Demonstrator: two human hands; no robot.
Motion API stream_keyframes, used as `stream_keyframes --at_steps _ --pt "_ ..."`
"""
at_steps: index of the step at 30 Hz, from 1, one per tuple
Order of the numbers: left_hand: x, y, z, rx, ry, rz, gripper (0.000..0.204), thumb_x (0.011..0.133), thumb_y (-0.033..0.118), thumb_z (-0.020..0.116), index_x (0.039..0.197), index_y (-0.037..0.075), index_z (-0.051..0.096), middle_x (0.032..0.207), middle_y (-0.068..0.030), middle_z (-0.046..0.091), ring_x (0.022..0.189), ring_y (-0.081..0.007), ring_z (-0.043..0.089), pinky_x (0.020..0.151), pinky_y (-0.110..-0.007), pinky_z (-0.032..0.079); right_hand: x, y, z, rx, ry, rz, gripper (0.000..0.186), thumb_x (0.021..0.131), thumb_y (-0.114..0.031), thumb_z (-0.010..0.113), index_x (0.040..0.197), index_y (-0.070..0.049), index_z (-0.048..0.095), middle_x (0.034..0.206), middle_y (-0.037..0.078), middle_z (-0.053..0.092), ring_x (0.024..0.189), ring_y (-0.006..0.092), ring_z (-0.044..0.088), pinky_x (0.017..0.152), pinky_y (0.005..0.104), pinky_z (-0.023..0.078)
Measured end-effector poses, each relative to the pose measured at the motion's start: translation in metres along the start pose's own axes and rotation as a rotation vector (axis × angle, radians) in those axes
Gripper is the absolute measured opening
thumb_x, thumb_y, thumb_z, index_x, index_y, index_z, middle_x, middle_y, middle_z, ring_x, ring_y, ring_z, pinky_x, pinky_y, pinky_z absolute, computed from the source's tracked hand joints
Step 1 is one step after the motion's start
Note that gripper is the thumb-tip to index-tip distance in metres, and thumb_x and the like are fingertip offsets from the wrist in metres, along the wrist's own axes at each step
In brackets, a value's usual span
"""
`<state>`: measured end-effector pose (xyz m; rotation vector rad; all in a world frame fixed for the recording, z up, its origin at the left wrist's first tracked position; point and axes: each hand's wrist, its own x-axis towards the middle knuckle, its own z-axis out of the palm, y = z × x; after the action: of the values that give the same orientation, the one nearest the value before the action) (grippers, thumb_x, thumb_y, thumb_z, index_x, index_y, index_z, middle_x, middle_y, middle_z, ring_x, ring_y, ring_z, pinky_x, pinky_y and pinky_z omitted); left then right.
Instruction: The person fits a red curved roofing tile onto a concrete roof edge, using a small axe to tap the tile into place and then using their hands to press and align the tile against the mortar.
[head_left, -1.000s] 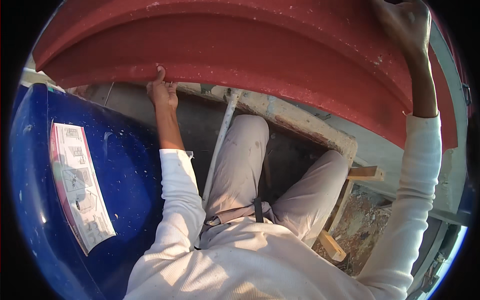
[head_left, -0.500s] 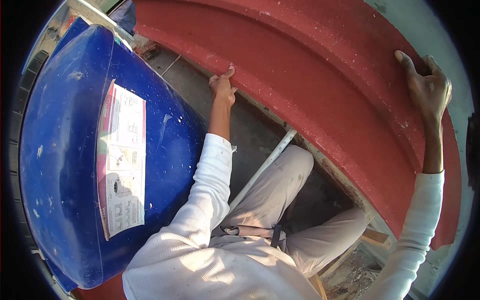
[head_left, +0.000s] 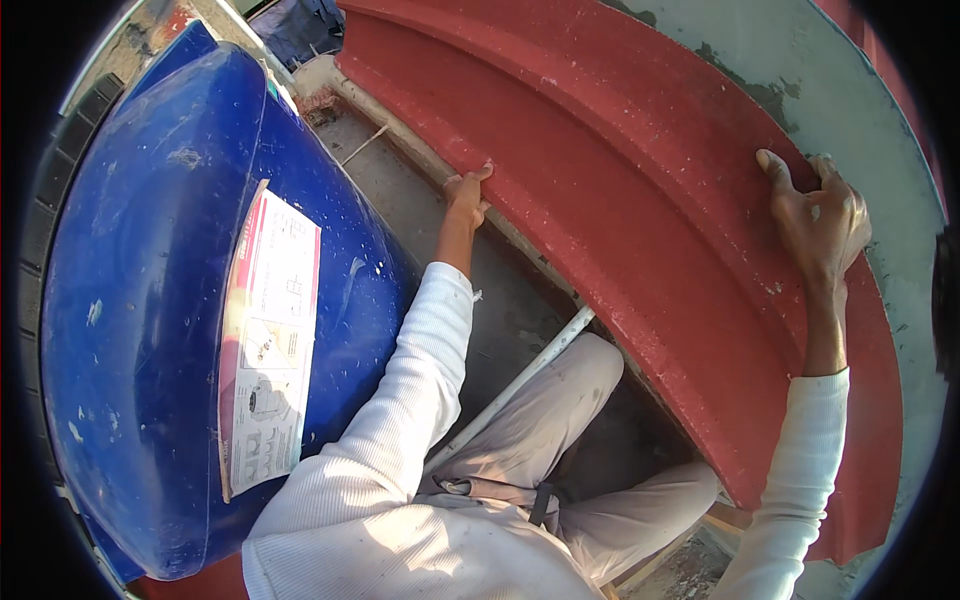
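Observation:
A long red ridged roofing sheet [head_left: 600, 200] lies slantwise across the view, from the far left to the near right. My left hand [head_left: 467, 195] is closed on its near edge, with the thumb on top and the fingers curled underneath. My right hand [head_left: 820, 215] grips the far edge toward the right end, thumb resting on the red face. The fingers of that hand are partly hidden beyond the edge. Past the sheet spreads a grey plastered surface [head_left: 830, 75].
A big blue plastic tank [head_left: 150, 300] with a paper label [head_left: 270, 350] fills the left side. A pale pipe [head_left: 515, 385] runs beside my bent knee. Below the sheet is a ledge [head_left: 400, 125]; dark fabric [head_left: 295, 35] lies at the far left.
The sheet has shifted nearer and to the right relative to the ledge, with both hands still on it. More of the ledge and the grey surface shows. The view has moved slightly too.

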<state>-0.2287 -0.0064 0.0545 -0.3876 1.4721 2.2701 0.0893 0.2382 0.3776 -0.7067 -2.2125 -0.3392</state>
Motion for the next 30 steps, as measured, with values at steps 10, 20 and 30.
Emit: stream_keyframes --at_steps 10,20,30 --pt "0.0 -0.001 0.002 0.008 0.044 -0.01 0.077 0.084 0.013 0.083 0.143 -0.006 0.038 0.144 -0.0207 0.051 0.125 -0.0351 0.057 0.108 -0.061 0.04 0.006 -0.019 -0.021 0.05 -0.037 -0.022 0.048 0.077 -0.044 0.087 0.091 0.001 0.075 0.053 0.011 0.062 0.055 0.0282 0.067 0.06 0.0383 0.051" --pt "0.083 -0.022 -0.032 -0.09 -0.06 -0.079 0.095 0.085 0.016 0.081 0.156 -0.008 0.022 0.161 -0.0251 0.033 0.148 -0.0397 0.036 0.114 -0.061 0.036 0.045 -0.057 0.021 0.0 -0.113 -0.104 0.043 0.079 -0.044 0.084 0.075 -0.004 0.069 0.051 0.007 0.059 0.05 0.0284 0.061 0.052 0.0402 0.046" --pt "0.009 -0.013 0.009 0.178 0.32 0.018 0.07 0.093 0.03 0.077 0.143 -0.005 0.043 0.145 -0.02 0.053 0.126 -0.0327 0.059 0.112 -0.058 0.044 0.045 -0.045 0.032 -0.003 -0.137 -0.078 0.047 0.082 -0.048 0.082 0.074 -0.004 0.065 0.058 0.008 0.063 0.06 0.0308 0.065 0.056 0.0439 0.048"
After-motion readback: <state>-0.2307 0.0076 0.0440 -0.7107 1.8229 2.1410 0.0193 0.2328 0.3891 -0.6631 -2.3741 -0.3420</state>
